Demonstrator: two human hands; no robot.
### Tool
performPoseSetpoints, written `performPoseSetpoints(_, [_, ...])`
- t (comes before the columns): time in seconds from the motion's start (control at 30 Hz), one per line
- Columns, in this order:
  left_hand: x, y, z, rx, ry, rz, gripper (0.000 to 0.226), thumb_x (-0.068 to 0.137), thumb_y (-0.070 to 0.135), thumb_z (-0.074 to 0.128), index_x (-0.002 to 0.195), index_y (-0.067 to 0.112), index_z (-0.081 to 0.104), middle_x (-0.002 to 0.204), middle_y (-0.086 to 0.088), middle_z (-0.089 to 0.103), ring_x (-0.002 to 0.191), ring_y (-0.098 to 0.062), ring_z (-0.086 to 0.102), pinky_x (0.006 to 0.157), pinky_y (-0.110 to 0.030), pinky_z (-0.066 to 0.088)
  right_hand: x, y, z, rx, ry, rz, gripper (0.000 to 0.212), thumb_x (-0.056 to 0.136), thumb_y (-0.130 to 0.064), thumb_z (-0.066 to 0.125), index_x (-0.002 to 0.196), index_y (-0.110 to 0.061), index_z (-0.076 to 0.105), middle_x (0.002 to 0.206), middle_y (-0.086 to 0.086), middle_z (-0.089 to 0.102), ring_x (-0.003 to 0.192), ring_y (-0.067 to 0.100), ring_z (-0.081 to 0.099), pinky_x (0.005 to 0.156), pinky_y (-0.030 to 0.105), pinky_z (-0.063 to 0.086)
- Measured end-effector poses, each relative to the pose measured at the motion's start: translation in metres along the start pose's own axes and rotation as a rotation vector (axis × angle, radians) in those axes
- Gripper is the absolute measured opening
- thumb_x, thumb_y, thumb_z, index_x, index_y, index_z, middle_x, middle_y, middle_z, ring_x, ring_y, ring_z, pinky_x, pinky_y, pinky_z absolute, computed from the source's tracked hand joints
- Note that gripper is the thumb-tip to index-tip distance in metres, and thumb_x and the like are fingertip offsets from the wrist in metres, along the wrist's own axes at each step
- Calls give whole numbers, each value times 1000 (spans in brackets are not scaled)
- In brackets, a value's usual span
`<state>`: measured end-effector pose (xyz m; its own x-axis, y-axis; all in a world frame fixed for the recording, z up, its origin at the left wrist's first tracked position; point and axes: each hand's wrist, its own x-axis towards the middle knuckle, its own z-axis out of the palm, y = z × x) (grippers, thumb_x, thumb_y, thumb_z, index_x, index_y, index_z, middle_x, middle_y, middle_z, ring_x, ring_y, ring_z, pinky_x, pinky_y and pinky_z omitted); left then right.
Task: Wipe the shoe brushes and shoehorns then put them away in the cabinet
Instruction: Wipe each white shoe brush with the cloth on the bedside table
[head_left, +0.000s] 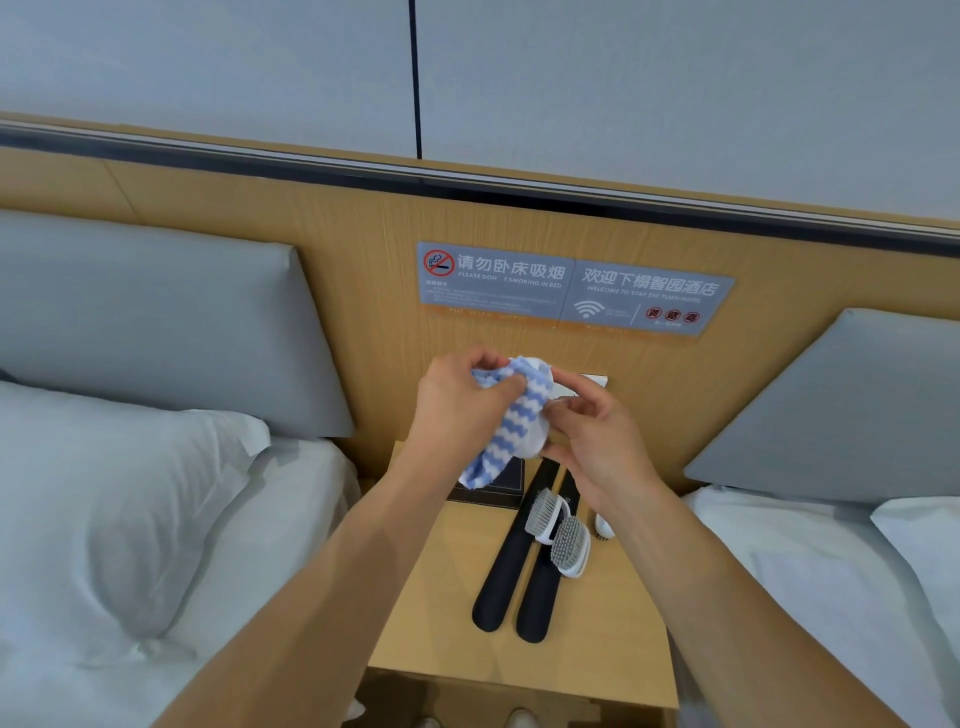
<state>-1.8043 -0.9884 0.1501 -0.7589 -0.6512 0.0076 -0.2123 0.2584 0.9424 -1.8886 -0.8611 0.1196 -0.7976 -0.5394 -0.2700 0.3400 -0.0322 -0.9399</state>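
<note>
My left hand grips a blue-and-white striped cloth and presses it against a white shoe brush that my right hand holds from the other side, above the nightstand. The cloth covers most of that brush. On the nightstand lie two long black shoehorns side by side. Two white brushes with grey bristles rest across them. A further small white brush peeks out beside my right forearm.
A bed with white pillow lies on the left and another bed on the right. Behind the nightstand stands a wooden headboard wall with grey signs. A dark pad lies at the nightstand's back.
</note>
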Motion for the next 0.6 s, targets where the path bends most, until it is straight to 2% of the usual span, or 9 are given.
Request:
performPoseSetpoints(0.13, [-3, 1, -2, 27, -113, 88, 25, 80, 28, 78, 99, 24, 63, 93, 4, 69, 83, -11, 68, 69, -28, 56, 5, -7, -4, 38, 2, 42, 34, 95, 7, 55, 109, -20, 70, 82, 11, 72, 74, 25, 74, 61, 38, 61])
performPoseSetpoints(0.23, [-19, -8, -1, 92, -155, 213, 30, 76, 16, 80, 92, 30, 58, 90, 15, 64, 75, 3, 60, 61, -10, 45, 11, -8, -11, 64, 17, 93, 38, 95, 11, 49, 111, -17, 69, 76, 10, 75, 60, 20, 72, 52, 33, 57])
performPoseSetpoints(0.3, [-29, -16, 3, 129, -170, 299, 35, 75, 6, 78, 91, 27, 55, 83, 17, 60, 71, 7, 59, 54, -7, 42, 14, -8, -15, 86, 14, 127, 44, 93, 15, 44, 109, -17, 70, 78, 12, 76, 60, 21, 72, 53, 34, 58])
performPoseSetpoints(0.37, [-35, -22, 4, 177, -180, 373, 37, 77, 3, 76, 93, 26, 53, 82, 15, 58, 72, 4, 60, 53, -9, 43, 14, -5, -17, 126, -7, 174, 43, 92, 16, 45, 107, -15, 70, 87, 17, 77, 69, 28, 75, 56, 38, 60])
performPoseSetpoints(0.43, [-34, -26, 3, 265, -190, 448, 37, 78, 5, 76, 95, 28, 52, 86, 12, 57, 73, -5, 57, 57, -16, 45, 13, 0, -19, 161, -22, 225, 38, 93, 15, 49, 109, -12, 70, 93, 21, 76, 76, 34, 75, 60, 40, 61])
performPoseSetpoints(0.5, [-32, -30, 3, 325, -207, 523, 33, 77, 5, 76, 94, 24, 55, 88, 9, 57, 78, -8, 53, 63, -25, 48, 12, 6, -23, 199, -14, 264, 35, 92, 13, 53, 112, -11, 69, 92, 21, 76, 75, 33, 75, 59, 40, 60])
performPoseSetpoints(0.6, [-31, -40, 4, 332, -201, 556, 32, 75, 1, 74, 92, 22, 57, 89, 7, 59, 82, -8, 53, 65, -26, 48, 12, 16, -30, 260, 25, 300, 31, 91, 11, 58, 110, -12, 68, 87, 20, 76, 69, 31, 75, 55, 38, 59])
